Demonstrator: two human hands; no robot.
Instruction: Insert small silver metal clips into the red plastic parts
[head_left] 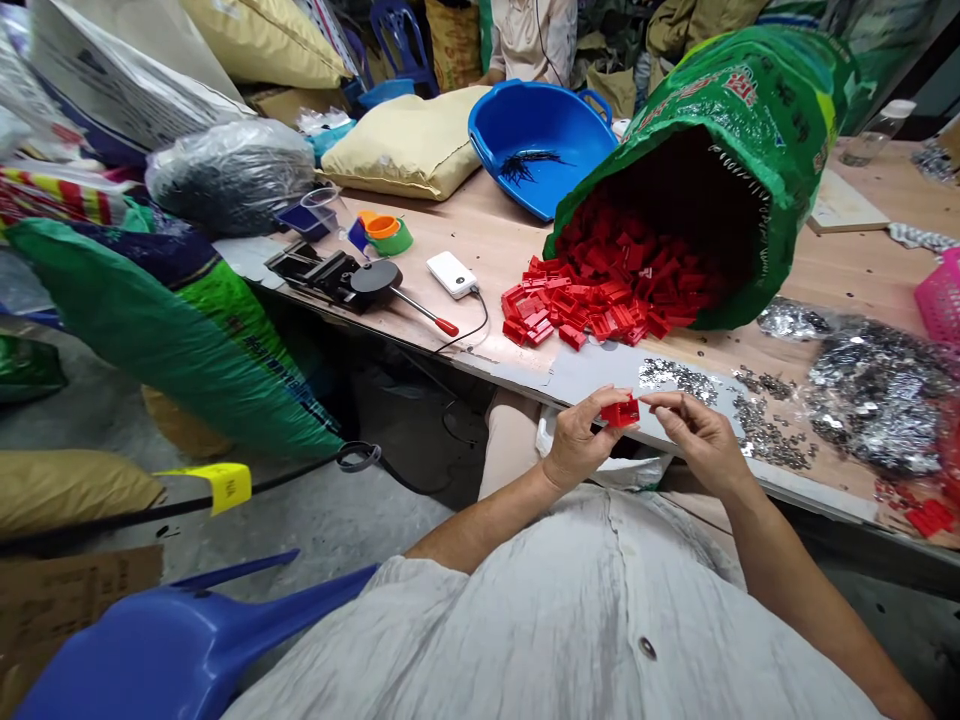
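My left hand (579, 440) pinches a small red plastic piece (621, 411) just in front of the table edge. My right hand (697, 428) meets it from the right, thumb and forefinger pressed together against the piece; whether they hold a tiny metal part I cannot make out. A heap of the same red pieces (592, 300) spills onto the wooden table (495, 240) from a tipped green sack (742, 120). Small shiny metal parts (765, 430) lie scattered on the table right beside my hands.
A blue basin (540, 140) with dark bits sits at the back, a seated person behind it. A white power bank (451, 274), a black hand press (337, 275), a bag of metal parts (885, 400), a pink basket (941, 295) and a blue chair (187, 640) surround me.
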